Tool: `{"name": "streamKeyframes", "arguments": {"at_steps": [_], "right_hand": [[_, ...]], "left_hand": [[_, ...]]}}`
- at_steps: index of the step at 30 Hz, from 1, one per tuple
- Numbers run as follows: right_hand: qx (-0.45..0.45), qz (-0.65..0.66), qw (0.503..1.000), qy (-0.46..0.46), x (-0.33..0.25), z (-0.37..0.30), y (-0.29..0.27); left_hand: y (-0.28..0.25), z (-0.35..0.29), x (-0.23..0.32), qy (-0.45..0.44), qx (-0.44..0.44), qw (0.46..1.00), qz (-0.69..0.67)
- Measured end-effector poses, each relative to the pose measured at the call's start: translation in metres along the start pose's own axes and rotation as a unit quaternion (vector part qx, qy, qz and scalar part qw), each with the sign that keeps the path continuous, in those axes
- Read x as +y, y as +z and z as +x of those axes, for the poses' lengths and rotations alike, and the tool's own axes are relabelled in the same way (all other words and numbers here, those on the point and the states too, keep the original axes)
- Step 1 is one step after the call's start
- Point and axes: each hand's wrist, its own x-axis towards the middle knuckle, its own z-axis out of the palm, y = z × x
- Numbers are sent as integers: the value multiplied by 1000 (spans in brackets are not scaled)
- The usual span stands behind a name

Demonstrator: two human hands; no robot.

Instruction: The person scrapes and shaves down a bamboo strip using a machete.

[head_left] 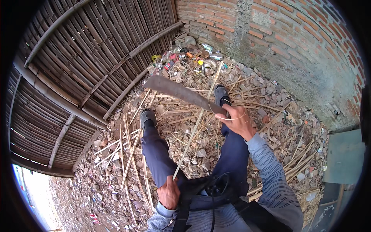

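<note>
My right hand [240,122] is closed around the grip end of a machete [176,91]. Its broad dark blade points up and to the left. The blade crosses a long pale bamboo strip [192,133]; whether the two touch I cannot tell. Close to my left thigh, my left hand [169,193] grips the strip's lower end, and the strip slants up and away between my shoes. A thin curled shaving [226,119] loops beside my right fingers. The machete's handle is mostly hidden in my hand.
More bamboo strips lie on the stony ground by my left leg [131,162] and in a pile at the right [299,164]. Litter [193,58] gathers in the far corner. A bamboo wall [96,46] stands left, a brick wall [286,46] right, a grey-green panel [345,156] lower right.
</note>
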Motion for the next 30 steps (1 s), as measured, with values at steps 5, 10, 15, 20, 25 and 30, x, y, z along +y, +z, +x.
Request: {"name": "streamKeyframes", "arguments": {"at_steps": [5, 10, 15, 20, 25, 30], "right_hand": [[-37, 39, 997, -59, -27, -20, 6], [-20, -35, 996, -78, 16, 0, -2], [81, 49, 991, 93, 55, 21, -12], [68, 47, 995, 63, 35, 3, -5], [-20, 60, 998, 24, -7, -20, 3], [-90, 19, 995, -48, -46, -51, 14]], "left_hand": [[3, 1, 0, 16, 6, 1000, -23], [0, -13, -18, 23, 3, 1000, -14], [-3, -36, -34, 2, -10, 1000, 21], [-6, -21, -33, 10, -53, 991, -120], [-31, 13, 21, -38, -158, 953, -255], [-23, 36, 43, -48, -150, 952, -263]]}}
